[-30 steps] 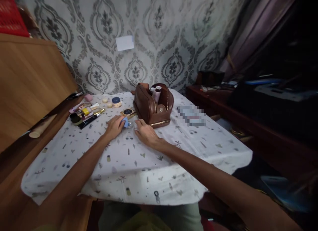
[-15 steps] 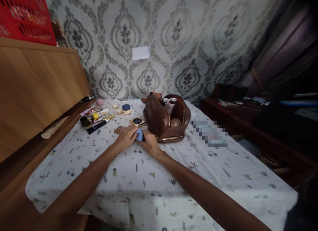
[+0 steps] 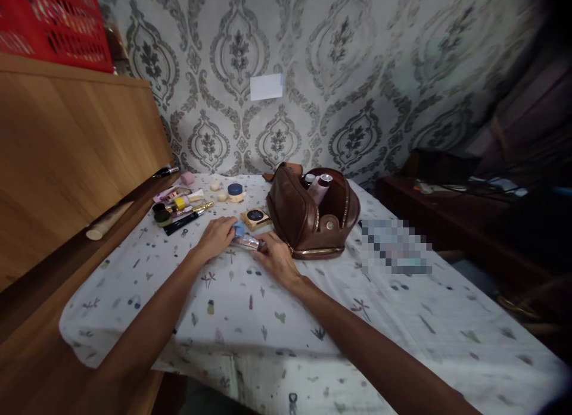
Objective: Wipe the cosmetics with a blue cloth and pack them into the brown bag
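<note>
My left hand (image 3: 217, 236) is closed on a small blue cloth (image 3: 239, 228), which rests against one end of a small, shiny silver-and-clear bottle (image 3: 247, 242). The bottle's other end, dark in colour, is between the fingers of my right hand (image 3: 277, 257). Just behind both hands lies a square gold compact (image 3: 255, 217) with a dark round centre. A brown leather toiletry bag (image 3: 292, 209) stands unzipped beyond my right hand, with a pinkish bottle (image 3: 320, 190) upright inside it.
Brushes and other makeup items (image 3: 183, 209) lie in a heap at the table's left. A blue-lidded jar (image 3: 235, 192) and a pink sponge (image 3: 187, 178) sit near the wall. On the right is a blurred-out flat object (image 3: 395, 245). A wooden cabinet (image 3: 80, 135) borders the left side.
The view has swung left and closer. My hands came together over the blue cloth, then parted slightly, and the bottle now shows between them, held at its far end by my right hand.
</note>
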Demonstrator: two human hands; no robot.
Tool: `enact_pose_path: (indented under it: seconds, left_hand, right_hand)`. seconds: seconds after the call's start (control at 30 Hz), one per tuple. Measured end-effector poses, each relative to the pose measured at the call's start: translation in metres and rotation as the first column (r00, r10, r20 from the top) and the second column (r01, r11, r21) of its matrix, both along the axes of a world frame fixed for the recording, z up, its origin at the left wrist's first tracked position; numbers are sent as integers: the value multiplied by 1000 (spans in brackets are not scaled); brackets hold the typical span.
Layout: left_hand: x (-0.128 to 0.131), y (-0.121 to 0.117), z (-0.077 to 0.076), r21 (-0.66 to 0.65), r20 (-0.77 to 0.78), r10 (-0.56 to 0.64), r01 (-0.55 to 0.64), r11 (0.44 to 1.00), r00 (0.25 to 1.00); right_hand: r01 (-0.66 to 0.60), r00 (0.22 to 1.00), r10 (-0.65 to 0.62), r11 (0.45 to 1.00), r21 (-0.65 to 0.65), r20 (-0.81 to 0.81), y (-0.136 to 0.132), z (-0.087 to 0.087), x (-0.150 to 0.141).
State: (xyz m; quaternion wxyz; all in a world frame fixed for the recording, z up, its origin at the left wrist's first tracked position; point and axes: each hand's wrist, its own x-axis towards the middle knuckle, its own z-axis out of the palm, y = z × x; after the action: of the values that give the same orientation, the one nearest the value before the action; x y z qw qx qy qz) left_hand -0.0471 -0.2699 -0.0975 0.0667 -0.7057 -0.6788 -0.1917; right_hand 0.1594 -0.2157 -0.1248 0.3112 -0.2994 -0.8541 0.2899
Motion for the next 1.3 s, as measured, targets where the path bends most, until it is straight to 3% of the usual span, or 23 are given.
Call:
enact_pose_path:
  seconds: [0.17, 0.4, 0.63, 0.73, 1.0, 1.17, 1.3]
  left_hand:
    - [-2, -4, -1, 34, -10, 54, -54, 998, 998]
    - [0, -9, -5, 84, 0, 11, -11, 996, 1000]
    - [15, -16, -2, 144, 53, -259, 249, 958, 964]
    - [21, -17, -2, 81, 46, -322, 318, 945, 945]
    - [10, -13, -4, -70, 61, -328, 331, 941, 943]
    - [9, -15, 0, -36, 90, -348, 352, 935, 933]
    - [12, -17, 3, 37, 85, -323, 321, 946, 943]
  right_hand:
    - [-21, 998, 23, 999, 27, -54, 1, -2, 3]
    - [-22, 998, 24, 999, 34, -55, 2, -5, 3]
    - [-13, 999, 14, 1000, 26, -45, 5, -8, 2]
    - [-22, 999, 24, 999, 32, -39, 5, -8, 2]
    - [-36, 998, 36, 999, -2, -42, 4, -4, 5]
    - [-55, 997, 56, 998, 26, -55, 3, -3, 6]
    - [-59, 995, 57, 998, -27, -82, 0, 3, 7]
